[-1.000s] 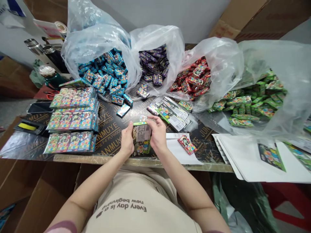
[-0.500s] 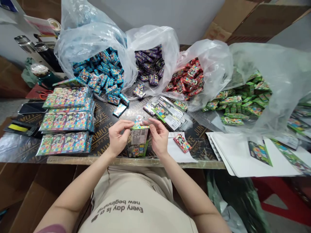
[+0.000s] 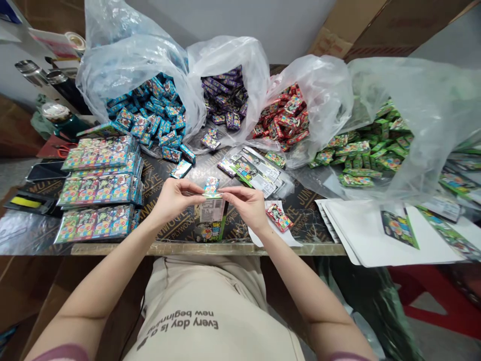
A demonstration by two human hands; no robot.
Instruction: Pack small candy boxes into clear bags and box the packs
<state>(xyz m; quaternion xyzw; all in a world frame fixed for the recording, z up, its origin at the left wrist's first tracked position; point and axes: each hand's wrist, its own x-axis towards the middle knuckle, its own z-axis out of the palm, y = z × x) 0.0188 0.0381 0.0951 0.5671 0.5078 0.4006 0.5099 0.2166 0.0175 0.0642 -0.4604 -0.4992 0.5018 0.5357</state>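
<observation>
An upright printed carton (image 3: 209, 224), black and green with a grey panel, is at the table's front edge between my hands. My left hand (image 3: 178, 197) pinches its top edge from the left, thumb and fingertips closed. From the other side, my right hand (image 3: 248, 203) pinches the same top edge, its fingertips close to the left ones. Just behind lies a small blue packet (image 3: 212, 183), partly hidden by the carton's top. A red packet (image 3: 278, 217) rests on white paper (image 3: 259, 237) to the right of my right hand.
Plastic bags of blue (image 3: 154, 108), purple (image 3: 225, 95), red (image 3: 287, 115) and green packets (image 3: 387, 145) line the back. Stacked wrapped packs (image 3: 95, 188) stand left. Flat printed cartons (image 3: 257, 170) lie mid-table; white sheets (image 3: 349, 230) overhang the front right edge.
My fingertips have come closer together along the carton's top edge, and both hands have turned flatter. The blue packet behind shows more clearly. The whole view has shifted slightly.
</observation>
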